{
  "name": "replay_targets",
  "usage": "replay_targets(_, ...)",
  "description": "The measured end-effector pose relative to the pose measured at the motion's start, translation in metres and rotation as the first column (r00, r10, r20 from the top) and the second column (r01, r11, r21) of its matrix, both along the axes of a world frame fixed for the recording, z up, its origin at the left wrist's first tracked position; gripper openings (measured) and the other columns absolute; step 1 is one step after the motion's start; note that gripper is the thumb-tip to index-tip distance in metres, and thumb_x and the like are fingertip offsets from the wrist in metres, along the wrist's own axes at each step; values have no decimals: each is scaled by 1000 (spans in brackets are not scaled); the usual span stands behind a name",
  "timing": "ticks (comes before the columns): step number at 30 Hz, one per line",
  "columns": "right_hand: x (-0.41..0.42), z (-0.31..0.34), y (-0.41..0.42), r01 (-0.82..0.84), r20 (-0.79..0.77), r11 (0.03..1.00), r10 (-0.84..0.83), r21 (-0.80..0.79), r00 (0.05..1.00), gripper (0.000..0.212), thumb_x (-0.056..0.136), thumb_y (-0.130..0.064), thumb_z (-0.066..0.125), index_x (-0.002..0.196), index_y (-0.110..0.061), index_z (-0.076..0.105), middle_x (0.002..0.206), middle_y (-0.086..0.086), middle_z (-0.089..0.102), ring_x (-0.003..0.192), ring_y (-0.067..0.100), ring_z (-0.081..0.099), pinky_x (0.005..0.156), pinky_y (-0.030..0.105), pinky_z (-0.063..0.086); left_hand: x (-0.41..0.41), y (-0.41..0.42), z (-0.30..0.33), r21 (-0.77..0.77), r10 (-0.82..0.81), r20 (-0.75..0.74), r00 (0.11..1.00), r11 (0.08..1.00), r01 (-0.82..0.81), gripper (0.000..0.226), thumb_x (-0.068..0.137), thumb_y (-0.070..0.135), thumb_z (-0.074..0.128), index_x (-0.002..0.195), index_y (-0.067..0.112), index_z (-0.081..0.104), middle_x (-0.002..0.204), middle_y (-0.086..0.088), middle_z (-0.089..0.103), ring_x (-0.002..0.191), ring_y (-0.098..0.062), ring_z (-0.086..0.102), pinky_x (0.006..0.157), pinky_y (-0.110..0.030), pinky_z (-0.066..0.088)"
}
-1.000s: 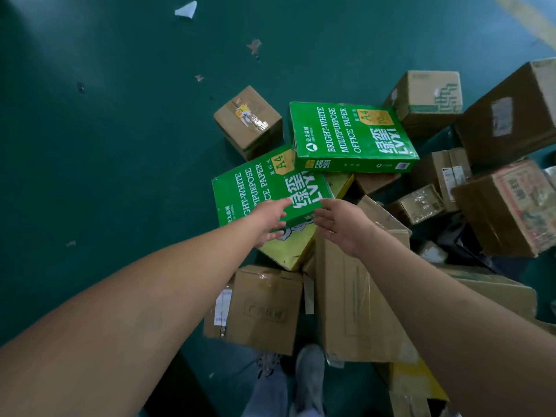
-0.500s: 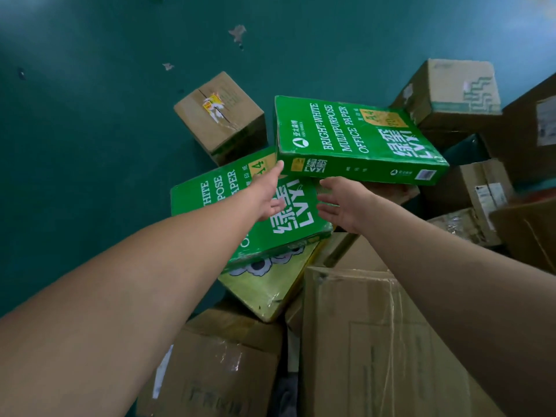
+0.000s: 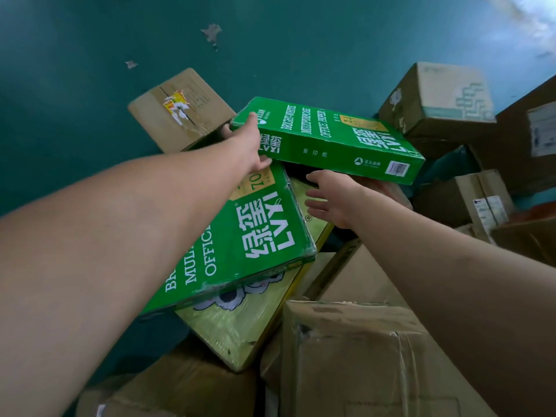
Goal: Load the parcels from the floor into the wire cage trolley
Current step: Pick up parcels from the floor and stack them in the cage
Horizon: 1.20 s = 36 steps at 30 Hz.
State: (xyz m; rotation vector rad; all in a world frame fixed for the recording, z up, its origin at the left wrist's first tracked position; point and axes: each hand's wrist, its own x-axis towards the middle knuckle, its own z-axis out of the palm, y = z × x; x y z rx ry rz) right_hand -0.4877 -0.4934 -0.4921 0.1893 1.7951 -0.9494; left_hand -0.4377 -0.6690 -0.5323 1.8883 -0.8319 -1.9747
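The far green office-paper box point(image 3: 328, 139), white-lettered, sits tilted atop the parcel pile; the left hand point(image 3: 248, 144) grips its corner, while the right hand point(image 3: 332, 198) reaches beneath, fingers spread.

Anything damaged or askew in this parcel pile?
Yes. The brown carton nearest the camera has a crushed, torn top edge. The two green paper boxes lie tilted across other parcels. The floor shows chipped paint.

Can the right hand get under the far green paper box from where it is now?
Probably yes: the right hand is open just below the far green paper box, whose near edge is raised, with a dark gap beneath.
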Motion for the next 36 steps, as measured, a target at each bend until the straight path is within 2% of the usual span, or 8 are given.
replay_targets(3,-2,-4,1,-25,-4,1000,25,7,1000,38,106,-30,52,143,-20,51,125,6,58,113,26,60,89,37,52,-1,-16,-19,4,-44,70,997,999,43,43,97,43,66,130,29,42,117,-7,64,89,-33,67,51,-51,59)
replay_targets(8,-9,-11,-5,-35,-20,999,35,16,999,39,105,-31,54,142,-19,51,124,6,60,110,25,61,94,38,53,-6,-44,-56,25,-104,67,992,994,103,39,90,40,70,123,24,57,102,-9,77,71,-33,76,55,-59,58)
replay_targets(14,5,-8,-6,92,59,996,-92,2,994,56,100,-48,59,146,-20,45,122,9,60,109,28,63,85,38,56,17,-1,-18,-84,-151,-3,988,985,151,37,103,33,48,139,26,39,112,-9,61,95,-27,66,81,-53,59)
replay_targets(20,27,36,15,417,204,907,-400,-49,894,92,89,-66,65,161,-27,23,155,22,38,137,40,47,107,49,49,83,9,33,-67,-127,-30,992,990,124,31,100,30,48,131,23,44,113,-12,63,98,-29,66,69,-45,59)
replay_targets(26,56,147,28,637,205,764,-610,-102,765,91,85,-70,66,156,-24,33,153,17,42,133,37,50,107,51,49,178,0,143,-55,-136,-31,990,989,135,38,93,33,53,130,22,49,124,-16,65,99,-33,69,72,-47,62)
replay_targets(30,94,261,15,585,183,811,-575,-1,797,71,89,-60,68,143,-19,47,136,12,56,115,30,59,87,43,53,255,-3,261,-76,-108,-22,994,991,106,41,93,33,54,132,22,49,124,-18,64,100,-32,67,77,-48,62)
replay_targets(34,151,377,8,470,200,882,-464,15,863,41,91,-50,70,110,-16,57,123,12,61,108,29,62,93,42,55,343,20,383,-60,21,0,1000,998,-21,40,94,33,53,133,24,49,117,-15,64,98,-32,66,75,-44,61)
replay_targets(36,177,425,9,432,218,902,-421,0,880,34,93,-47,67,106,-17,58,118,9,63,100,26,64,84,40,56,377,35,431,-48,70,-3,998,996,-70,36,96,32,52,131,25,50,119,-15,65,102,-32,66,77,-45,61)
